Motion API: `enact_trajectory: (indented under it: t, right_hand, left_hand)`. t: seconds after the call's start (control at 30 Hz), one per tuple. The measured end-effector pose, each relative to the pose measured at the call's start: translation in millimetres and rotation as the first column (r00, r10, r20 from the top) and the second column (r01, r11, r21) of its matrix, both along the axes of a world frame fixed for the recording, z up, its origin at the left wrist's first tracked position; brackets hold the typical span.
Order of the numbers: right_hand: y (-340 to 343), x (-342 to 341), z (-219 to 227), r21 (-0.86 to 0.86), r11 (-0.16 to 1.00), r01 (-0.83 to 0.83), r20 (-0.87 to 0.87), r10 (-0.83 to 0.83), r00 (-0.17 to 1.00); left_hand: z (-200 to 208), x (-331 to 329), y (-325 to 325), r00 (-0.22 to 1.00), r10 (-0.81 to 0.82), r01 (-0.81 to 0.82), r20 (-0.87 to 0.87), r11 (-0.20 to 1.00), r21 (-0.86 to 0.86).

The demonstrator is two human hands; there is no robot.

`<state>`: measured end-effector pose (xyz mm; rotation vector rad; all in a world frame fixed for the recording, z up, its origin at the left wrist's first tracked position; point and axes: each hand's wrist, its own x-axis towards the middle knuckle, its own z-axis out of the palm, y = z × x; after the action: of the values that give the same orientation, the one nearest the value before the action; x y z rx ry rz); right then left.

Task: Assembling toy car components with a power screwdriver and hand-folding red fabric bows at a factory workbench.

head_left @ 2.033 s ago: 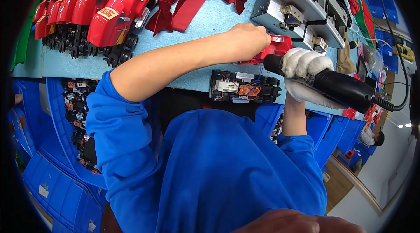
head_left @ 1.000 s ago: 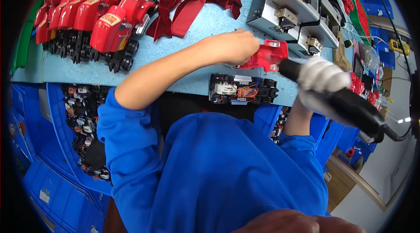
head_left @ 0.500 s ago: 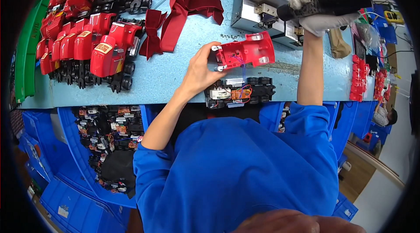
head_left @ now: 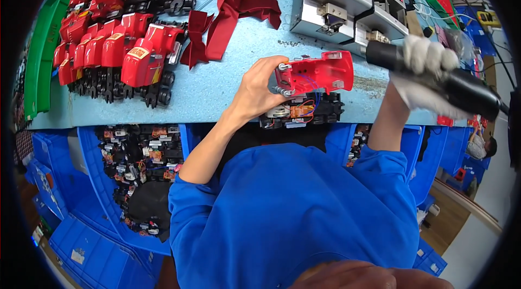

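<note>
My left hand point(head_left: 254, 88) grips a red plastic toy truck cab shell point(head_left: 321, 75) by its left end, its hollow inner side turned up. Just below the shell on the bench edge lies a black toy truck chassis point(head_left: 328, 111) with an orange circuit board; thin blue wires run between the two. The shell hides part of the chassis. White-gloved, my right hand point(head_left: 419, 95) is wrapped round a black electric screwdriver point(head_left: 465, 87), held to the right of the shell with its dark nose toward it and apart from it.
Rows of red toy trucks point(head_left: 144, 64) crowd the bench point(head_left: 217, 94) at left, beside a green tray point(head_left: 40, 66). Dark red cloth strips point(head_left: 222, 23) lie behind my left hand. Silver machines point(head_left: 325, 10) stand at back right. A blue bin point(head_left: 95, 180) below holds several chassis.
My right hand has brought the screwdriver nearer and to the right, away from the silver machines. The shell has shifted slightly right and nearer, and now overlaps the chassis.
</note>
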<state>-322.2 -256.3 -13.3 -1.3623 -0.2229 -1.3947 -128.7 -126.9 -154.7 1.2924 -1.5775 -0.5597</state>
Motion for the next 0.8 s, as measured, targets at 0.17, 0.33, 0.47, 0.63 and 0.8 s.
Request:
enact_trajectory:
  t: [0.17, 0.33, 0.47, 0.63, 0.8]
  right_hand:
    - [41, 20, -7, 0.091, 0.994, 0.063, -0.045, -0.059, 0.997]
    - [46, 30, -23, 0.098, 0.991, 0.086, -0.042, -0.082, 0.996]
    - [48, 28, -25, 0.090, 0.990, 0.104, -0.069, -0.098, 0.993]
    - [51, 26, -32, 0.076, 0.993, 0.091, -0.105, -0.083, 0.991]
    - [53, 21, -32, 0.077, 0.992, 0.104, -0.170, -0.089, 0.981]
  left_hand:
    - [8, -5, 4, 0.998, -0.018, 0.015, -0.054, 0.999, -0.042]
    - [17, -6, 15, 0.997, -0.012, 0.010, -0.071, 1.000, -0.028]
    - [21, -8, 16, 0.996, -0.027, 0.025, -0.088, 1.000, -0.017]
    - [22, -10, 17, 0.995, -0.030, 0.029, -0.092, 0.999, -0.015]
    - [20, -10, 17, 0.995, -0.035, 0.035, -0.095, 0.999, -0.002]
